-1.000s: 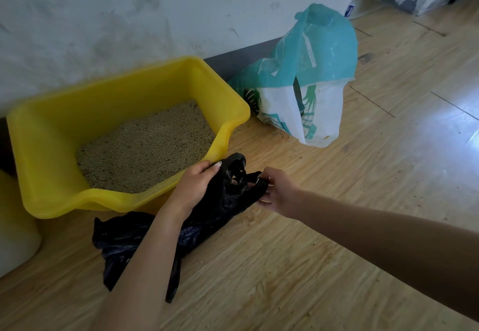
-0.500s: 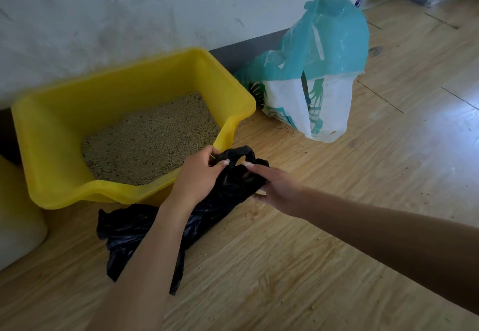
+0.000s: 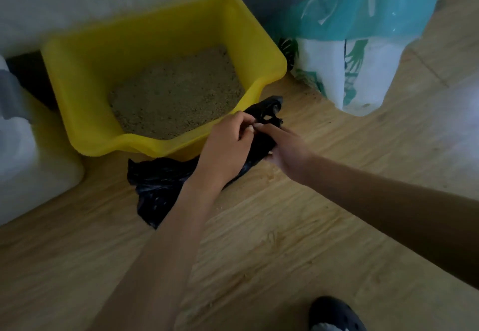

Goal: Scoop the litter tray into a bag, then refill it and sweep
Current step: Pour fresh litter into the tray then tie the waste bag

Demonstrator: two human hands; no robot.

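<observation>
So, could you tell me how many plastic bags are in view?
2. The black bag lies on the floor before the yellow tray, held by the left hand and right hand; the teal-and-white bag stands right of the tray. None looks hidden.

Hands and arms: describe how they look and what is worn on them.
The left hand and right hand are bare: no gloves, rings or watch show. The left forearm and right forearm are bare too, with no sleeve in view. The nails are too blurred to judge.

The tray [image 3: 85, 76] is yellow, the bag [image 3: 155, 182] black, the sack [image 3: 363, 19] teal and white.
</observation>
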